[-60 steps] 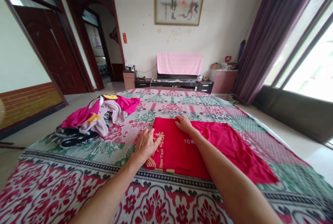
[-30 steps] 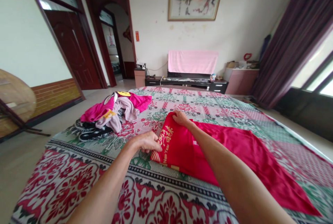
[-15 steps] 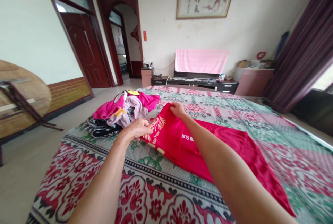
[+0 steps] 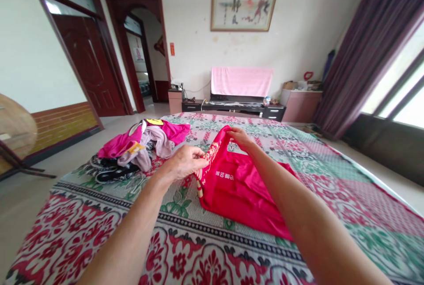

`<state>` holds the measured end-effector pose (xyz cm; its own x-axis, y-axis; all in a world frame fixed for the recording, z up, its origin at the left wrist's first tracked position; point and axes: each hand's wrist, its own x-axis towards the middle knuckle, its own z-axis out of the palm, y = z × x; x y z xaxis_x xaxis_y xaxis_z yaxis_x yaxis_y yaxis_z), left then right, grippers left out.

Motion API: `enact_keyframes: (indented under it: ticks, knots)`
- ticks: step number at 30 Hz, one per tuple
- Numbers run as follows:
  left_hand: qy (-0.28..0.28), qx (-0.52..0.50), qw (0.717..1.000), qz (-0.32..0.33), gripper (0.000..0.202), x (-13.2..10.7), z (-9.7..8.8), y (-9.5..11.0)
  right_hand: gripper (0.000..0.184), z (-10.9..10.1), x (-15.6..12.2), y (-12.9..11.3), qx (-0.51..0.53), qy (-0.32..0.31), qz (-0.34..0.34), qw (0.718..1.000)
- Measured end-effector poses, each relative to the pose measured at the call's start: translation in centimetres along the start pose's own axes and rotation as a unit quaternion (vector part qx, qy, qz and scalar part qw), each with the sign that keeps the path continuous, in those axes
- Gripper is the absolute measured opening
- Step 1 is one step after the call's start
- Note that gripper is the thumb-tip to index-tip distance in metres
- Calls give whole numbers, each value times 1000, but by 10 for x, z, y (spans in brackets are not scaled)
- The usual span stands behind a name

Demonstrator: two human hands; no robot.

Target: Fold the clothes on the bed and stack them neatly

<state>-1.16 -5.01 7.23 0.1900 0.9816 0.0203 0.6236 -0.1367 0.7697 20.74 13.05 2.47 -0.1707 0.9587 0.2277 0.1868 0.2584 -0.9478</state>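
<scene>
A shiny red piece of fabric (image 4: 243,208) with white and gold printed lettering lies partly flat on the patterned bed cover (image 4: 179,243). Its left end is lifted off the cover in a raised fold. My left hand (image 4: 185,161) pinches the near corner of that raised end, beside the gold print. At the far corner, my right hand (image 4: 239,137) grips the fabric's edge between thumb and fingers. My right forearm hides part of the red fabric's right side.
A heap of clothes (image 4: 145,141), pink, pale and black-and-white, lies on the cover to the left. Behind stands a low black cabinet (image 4: 228,109) with a pink cloth (image 4: 241,81) over something. A round wooden tabletop (image 4: 16,121) leans at the far left.
Both hands have raised the fabric's left end and moved it rightward, folding it up over the rest. The right end has been drawn in. My view has turned slightly right.
</scene>
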Motion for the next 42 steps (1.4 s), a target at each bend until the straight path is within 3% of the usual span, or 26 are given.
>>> enact_keyframes:
  ticks: [3,5,12,19,22,26,29,33,35,38,42]
  knots:
    - [-28,-12,998,55,26,0,18,14,22,-20,-13,8,-7,13,14,1000]
    - [-46,1,997,56,25,1,34,20,20,-32,-21,16,-5,18,32,999]
    - [-86,87,990,77,22,4,95,17,11,-57,-51,39,95,-10,81,992]
    - [-115,143,979,93,19,0,124,24,20,-68,-71,50,121,3,104,987]
    - [-124,121,980,97,20,2,133,22,17,-68,-73,54,110,29,121,986]
    - [-163,-18,983,87,39,7,129,16,10,-71,-70,59,75,101,140,982]
    - [-105,-77,988,83,43,15,112,6,12,-78,-69,60,52,131,147,979]
    - [61,9,997,55,27,29,92,-22,12,-87,-74,62,-4,147,156,977]
    - [108,77,991,34,24,35,90,-38,13,-90,-76,64,-31,149,161,975]
    - [128,133,982,27,23,39,93,-55,19,-91,-77,66,-112,148,164,969]
    - [111,129,984,54,25,39,99,-63,32,-87,-72,65,-291,145,130,937]
